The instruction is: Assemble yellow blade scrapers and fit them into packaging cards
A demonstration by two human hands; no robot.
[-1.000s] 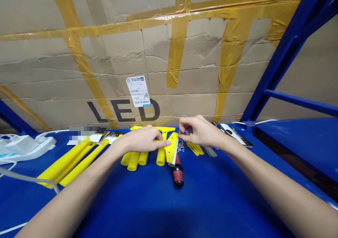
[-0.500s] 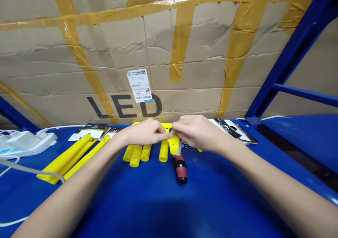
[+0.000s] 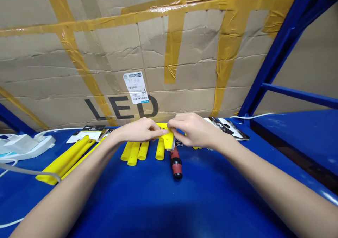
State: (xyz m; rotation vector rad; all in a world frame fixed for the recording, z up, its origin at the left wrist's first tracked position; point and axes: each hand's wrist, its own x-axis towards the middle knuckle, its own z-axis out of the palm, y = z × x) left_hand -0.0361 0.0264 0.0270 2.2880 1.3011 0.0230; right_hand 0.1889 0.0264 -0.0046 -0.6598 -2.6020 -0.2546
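A yellow scraper-like head (image 3: 167,141) with a clear or metal strip along its right edge is pinched by my left hand (image 3: 144,129), thumb laid across it. My right hand (image 3: 190,129) has its fingers closed at the upper right of the same piece; whether a small part sits between its fingertips is hidden. Below the piece a red and black screwdriver handle (image 3: 176,165) lies on the blue surface (image 3: 148,199). Several yellow tubes (image 3: 134,153) lie behind and beneath my left hand. Small dark screws (image 3: 179,142) show beside my right fingers.
Long yellow handles (image 3: 63,160) and packaging cards (image 3: 91,132) lie at the left, near a white power strip (image 3: 29,147) with cables. More cards (image 3: 232,129) lie at the right. A large cardboard box (image 3: 195,65) stands behind, with a blue metal frame (image 3: 276,54) at the right.
The whole view has shifted slightly, so things appear further left. Both hands stay on the yellow piece, with the right fingers slightly changed in pose.
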